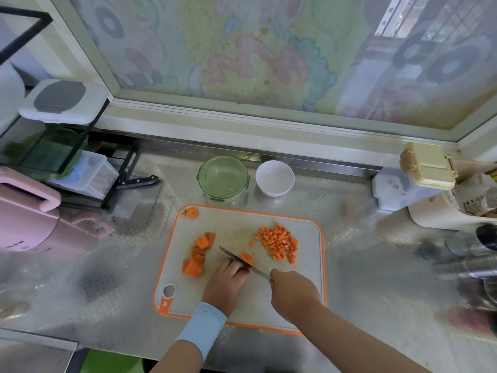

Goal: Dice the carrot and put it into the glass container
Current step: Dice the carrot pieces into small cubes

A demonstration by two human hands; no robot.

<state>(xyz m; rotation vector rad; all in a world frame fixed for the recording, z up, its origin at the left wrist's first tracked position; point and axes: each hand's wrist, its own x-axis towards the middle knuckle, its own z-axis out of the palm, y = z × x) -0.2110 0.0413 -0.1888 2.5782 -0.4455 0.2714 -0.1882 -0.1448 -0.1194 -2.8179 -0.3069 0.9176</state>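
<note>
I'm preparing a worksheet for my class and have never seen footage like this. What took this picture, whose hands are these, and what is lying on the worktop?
There is no machine here. A person wears a camera on the head, so the single picture looks down at their own two hands. The left hand steadies a carrot piece on the orange-edged cutting board. The right hand grips a knife, and its blade is cutting into that piece. Diced carrot lies to the right and larger chunks to the left. Behind the board stand a green-lidded glass container and a white bowl.
</note>
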